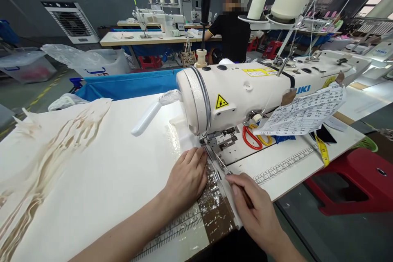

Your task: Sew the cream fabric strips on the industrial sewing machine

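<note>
The white worktop is printed with ruler scales, and its left side is covered by layered cream fabric. By the sewing machine, a thin metal tool is held over a pale strip, its brown handle clamped in the right hand's fingers. The left hand is laid palm-down beside it, fingers together; whether anything is pinched underneath cannot be told. Behind, a blue cloth trough, a person and an air cooler are seen.
</note>
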The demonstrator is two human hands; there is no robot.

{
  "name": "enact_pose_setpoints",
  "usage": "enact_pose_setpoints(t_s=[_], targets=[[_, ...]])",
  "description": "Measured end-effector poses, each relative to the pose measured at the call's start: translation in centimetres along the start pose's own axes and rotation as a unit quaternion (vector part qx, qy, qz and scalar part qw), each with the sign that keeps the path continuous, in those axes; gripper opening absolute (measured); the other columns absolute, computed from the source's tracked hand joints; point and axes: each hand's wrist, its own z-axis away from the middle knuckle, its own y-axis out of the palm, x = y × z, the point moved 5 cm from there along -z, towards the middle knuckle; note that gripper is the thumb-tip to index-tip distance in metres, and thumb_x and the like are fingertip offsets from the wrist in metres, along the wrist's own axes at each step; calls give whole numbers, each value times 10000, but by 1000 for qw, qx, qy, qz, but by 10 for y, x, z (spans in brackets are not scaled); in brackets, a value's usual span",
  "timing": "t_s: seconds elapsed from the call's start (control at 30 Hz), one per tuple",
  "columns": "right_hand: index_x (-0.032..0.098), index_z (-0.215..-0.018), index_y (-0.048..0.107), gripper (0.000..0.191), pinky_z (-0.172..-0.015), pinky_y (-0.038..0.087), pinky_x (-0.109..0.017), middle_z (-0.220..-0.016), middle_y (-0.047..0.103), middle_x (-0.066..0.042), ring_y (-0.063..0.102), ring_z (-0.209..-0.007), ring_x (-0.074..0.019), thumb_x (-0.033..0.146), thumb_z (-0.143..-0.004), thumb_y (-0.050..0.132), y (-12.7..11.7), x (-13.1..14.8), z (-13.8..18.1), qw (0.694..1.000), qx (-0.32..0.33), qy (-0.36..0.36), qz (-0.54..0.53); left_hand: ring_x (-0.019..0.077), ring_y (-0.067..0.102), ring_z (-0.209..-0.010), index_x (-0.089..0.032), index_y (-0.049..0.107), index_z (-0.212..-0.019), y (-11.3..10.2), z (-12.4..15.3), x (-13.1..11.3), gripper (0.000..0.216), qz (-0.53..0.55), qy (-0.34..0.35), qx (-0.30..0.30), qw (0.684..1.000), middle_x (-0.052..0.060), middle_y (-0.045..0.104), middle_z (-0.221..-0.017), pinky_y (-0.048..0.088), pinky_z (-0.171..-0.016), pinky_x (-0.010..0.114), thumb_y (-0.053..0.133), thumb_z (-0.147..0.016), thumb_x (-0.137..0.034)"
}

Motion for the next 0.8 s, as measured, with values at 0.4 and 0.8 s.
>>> enact_pose_setpoints(t_s=[0.4,0.8], targets=[[132,-1115,627,288,-531,416,-292,-862,661,-72,596,-610,-183,168,-1043,350,43,13,-23,958,30,-127,256,290,570,-1129,-48,565,-1286,0,-2,10,383,59,4,-42,997,183,616,-1237,545,-944,445,393,-956,-140],[119,-1124,629,249,-524,422,-305,-864,679,-87,631,-601,-201,76,-948,458,54,12,-22,921,53,-107,371,293,567,-1110,-62,572,-1283,2,-4,14,389,76,-19,-33,996,173,601,-1225,548,-932,461,402,-942,-139]])
